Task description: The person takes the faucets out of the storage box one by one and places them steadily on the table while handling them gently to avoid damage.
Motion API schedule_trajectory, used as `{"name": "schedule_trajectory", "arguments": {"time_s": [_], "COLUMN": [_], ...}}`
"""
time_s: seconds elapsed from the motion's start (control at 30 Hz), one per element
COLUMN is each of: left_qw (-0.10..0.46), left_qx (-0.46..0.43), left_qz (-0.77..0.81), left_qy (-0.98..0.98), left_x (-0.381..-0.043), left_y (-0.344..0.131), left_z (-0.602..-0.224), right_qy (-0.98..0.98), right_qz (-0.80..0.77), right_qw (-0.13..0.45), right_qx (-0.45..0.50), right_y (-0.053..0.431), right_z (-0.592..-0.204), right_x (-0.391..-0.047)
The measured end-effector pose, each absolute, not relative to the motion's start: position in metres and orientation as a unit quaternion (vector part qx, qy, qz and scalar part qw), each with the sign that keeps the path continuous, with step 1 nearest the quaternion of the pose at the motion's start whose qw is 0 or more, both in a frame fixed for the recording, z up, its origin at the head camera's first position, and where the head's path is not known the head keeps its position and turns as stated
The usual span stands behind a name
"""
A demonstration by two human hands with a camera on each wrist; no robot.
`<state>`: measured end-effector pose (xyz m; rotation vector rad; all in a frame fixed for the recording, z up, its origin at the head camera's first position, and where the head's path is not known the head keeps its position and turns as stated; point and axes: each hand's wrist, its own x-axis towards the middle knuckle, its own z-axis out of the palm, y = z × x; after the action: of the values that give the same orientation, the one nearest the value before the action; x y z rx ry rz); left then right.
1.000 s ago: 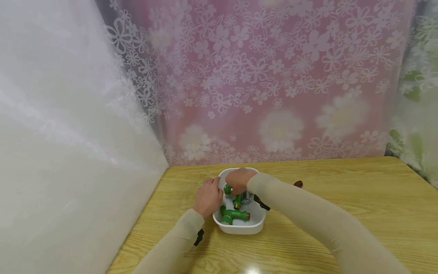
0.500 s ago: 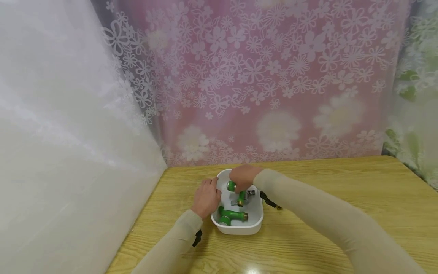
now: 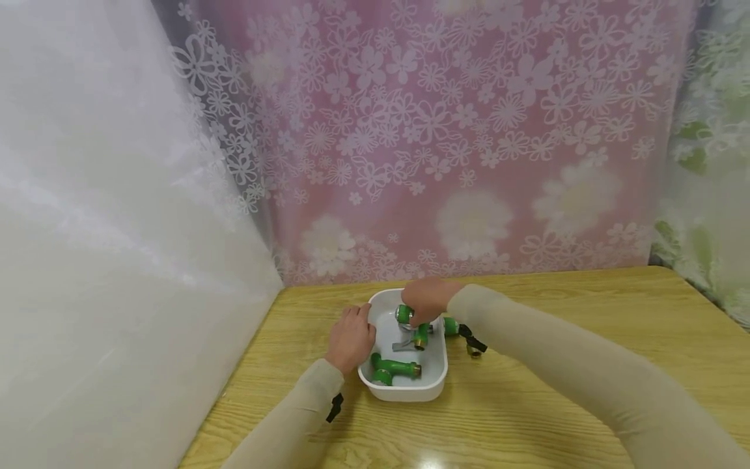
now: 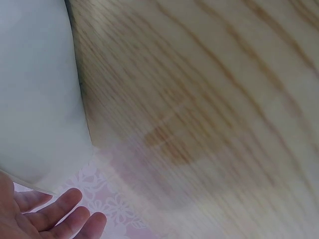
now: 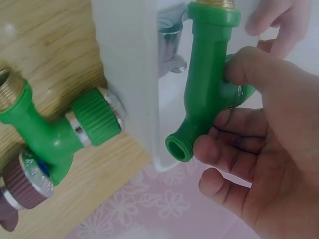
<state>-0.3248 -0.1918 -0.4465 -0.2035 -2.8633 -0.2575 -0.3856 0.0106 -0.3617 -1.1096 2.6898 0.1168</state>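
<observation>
My right hand [image 3: 430, 299] pinches a green tap [image 5: 204, 74] between thumb and fingers over the far right part of a white basin [image 3: 404, 394]. The held tap has a brass threaded end and a ribbed green knob [image 3: 403, 314]. On the basin's left rim my left hand [image 3: 351, 339] keeps its hold, with the thumb over the edge. In the left wrist view its fingers [image 4: 60, 214] lie by the basin's outer wall. Another green tap [image 3: 398, 369] lies in the near end of the basin. A chrome tap [image 5: 169, 42] sits beneath the held one, partly hidden.
Just right of the basin, a further green tap [image 5: 50, 139] with a brown ribbed handle [image 5: 30, 174] lies on the wooden table [image 3: 527, 391]. A flowered pink curtain [image 3: 469, 130] hangs behind the table, and white sheeting [image 3: 117, 228] borders the left side.
My right hand has shifted a little to the right with the green tap, uncovering more of the chrome tap and the tap beside the basin. The left hand stays on the rim.
</observation>
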Motion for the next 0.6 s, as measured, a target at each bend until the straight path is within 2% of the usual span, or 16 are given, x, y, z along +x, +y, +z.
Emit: {"name": "schedule_trajectory", "arguments": {"time_s": [0.6], "left_qw": [0.129], "left_qx": [-0.063], "left_qz": [-0.089], "left_qy": [-0.986], "left_x": [-0.323], "left_y": [-0.190], "left_z": [-0.446], "right_qy": [0.915], "right_qz": [0.011], "right_qw": [0.131], "right_qx": [-0.381], "right_y": [0.066], "right_z": [-0.349], "right_x": [-0.379]}}
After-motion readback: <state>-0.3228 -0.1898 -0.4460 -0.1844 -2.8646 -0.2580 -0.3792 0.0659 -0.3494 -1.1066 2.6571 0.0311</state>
